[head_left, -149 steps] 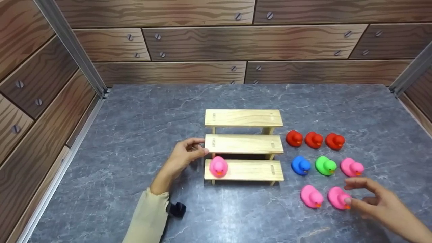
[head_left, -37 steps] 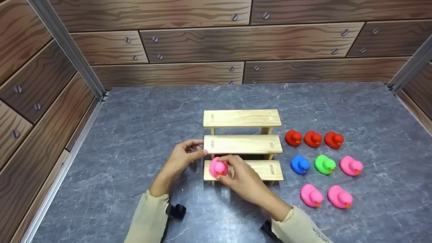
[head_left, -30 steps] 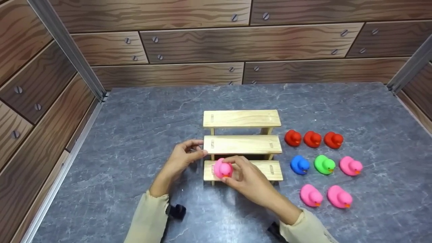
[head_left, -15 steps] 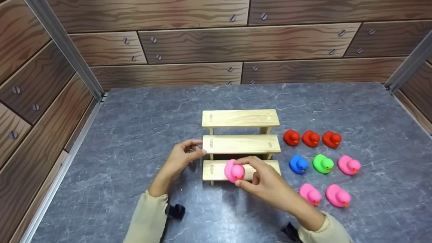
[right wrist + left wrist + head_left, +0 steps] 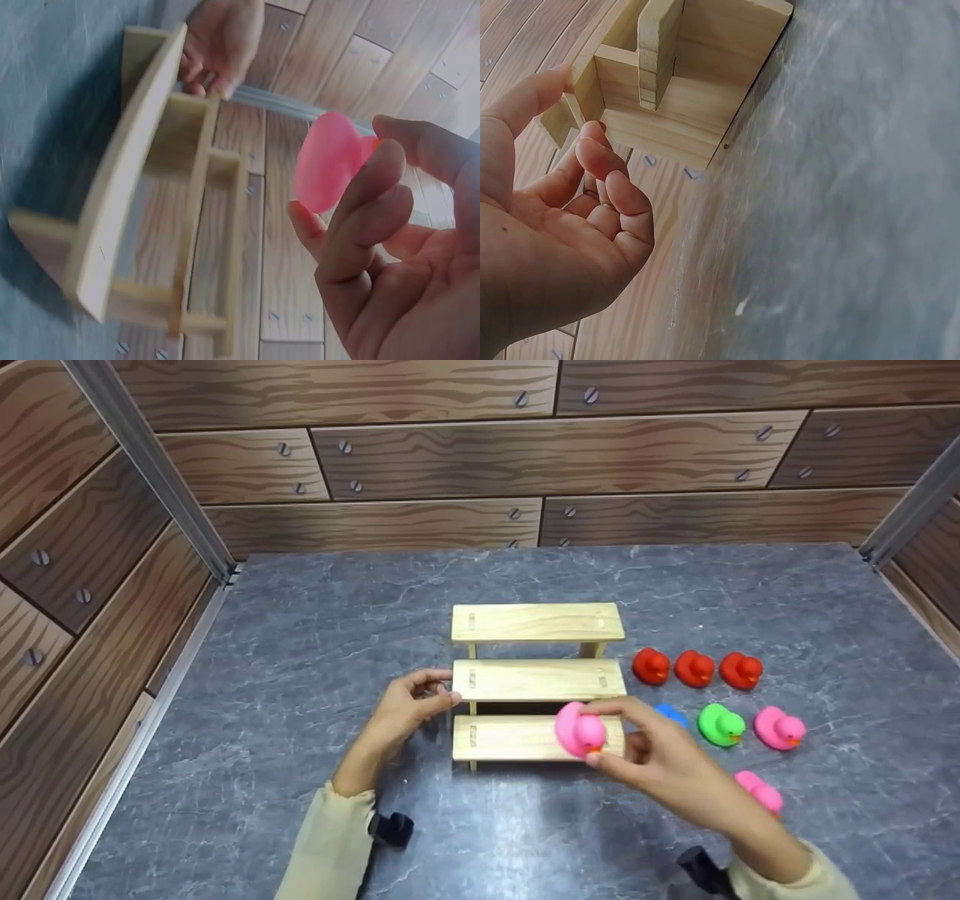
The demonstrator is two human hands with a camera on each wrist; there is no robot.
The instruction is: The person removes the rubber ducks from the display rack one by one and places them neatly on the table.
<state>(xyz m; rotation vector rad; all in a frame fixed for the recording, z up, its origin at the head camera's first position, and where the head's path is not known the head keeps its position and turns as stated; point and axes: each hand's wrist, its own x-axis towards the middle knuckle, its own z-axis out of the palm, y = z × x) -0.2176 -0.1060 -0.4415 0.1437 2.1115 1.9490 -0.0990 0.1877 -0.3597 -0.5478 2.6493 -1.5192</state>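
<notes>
My right hand (image 5: 667,757) pinches a pink rubber duck (image 5: 579,731) between thumb and fingertips, over the right part of the lowest step of a three-tier wooden shelf (image 5: 536,682). Close up in the right wrist view, the duck (image 5: 330,161) hangs clear of the shelf (image 5: 124,172). At the shelf's left side, my left hand (image 5: 409,709) grips the end of the middle step, thumb at its front corner and fingers by its edge. The left wrist view has the thumb touching the wood (image 5: 615,64) with the other fingers curled below. All three steps carry nothing.
Right of the shelf, three red ducks (image 5: 694,669) form a back row. Before them are a partly hidden blue duck (image 5: 673,714), a green duck (image 5: 720,725) and a pink duck (image 5: 780,728). Another pink duck (image 5: 761,793) shows beside my right forearm. Wood-patterned walls (image 5: 420,457) enclose the grey table (image 5: 337,607).
My right hand came from the ducks at right, took the pink duck off the lowest step's left end, lifted it and carried it rightward. The left hand stays on the shelf.
</notes>
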